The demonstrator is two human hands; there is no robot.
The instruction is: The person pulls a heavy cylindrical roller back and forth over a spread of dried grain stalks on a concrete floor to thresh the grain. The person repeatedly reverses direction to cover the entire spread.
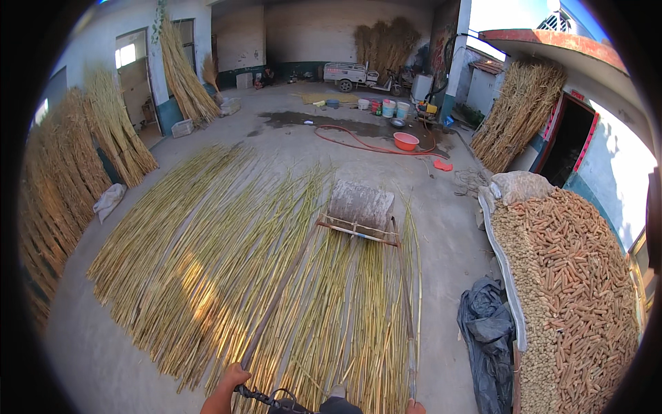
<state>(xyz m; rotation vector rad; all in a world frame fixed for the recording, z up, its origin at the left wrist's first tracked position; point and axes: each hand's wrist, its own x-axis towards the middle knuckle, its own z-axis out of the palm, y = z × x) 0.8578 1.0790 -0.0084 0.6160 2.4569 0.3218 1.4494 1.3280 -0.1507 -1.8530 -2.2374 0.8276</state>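
Head view: a walled yard with a concrete floor [103,359], seen from above the person's own forearms.
Left hand [233,378]: low in the frame, fingers wrapped around the dark chain [265,398] and the end of the left shaft [276,303].
Right hand [414,407]: only a sliver shows at the bottom edge, at the foot of the right shaft [408,303]; whether its fingers are closed I cannot tell, though they seem to sit against the wood.
Stone roller [360,204]: a grey cylinder in a wooden frame, lying across the reeds well ahead of both hands (the two shafts run back from it to the person).
Reeds [227,276]: long yellow-green stalks spread flat on the floor in a broad fan, under the roller and both shafts.
Right side: a heaped pile of corn cobs [572,290] behind a pale barrier, with a crumpled dark plastic sheet [486,331] beside it.
Far end: an orange basin [405,141] near a red hose [358,143], and upright reed bundles [517,114] against the walls.
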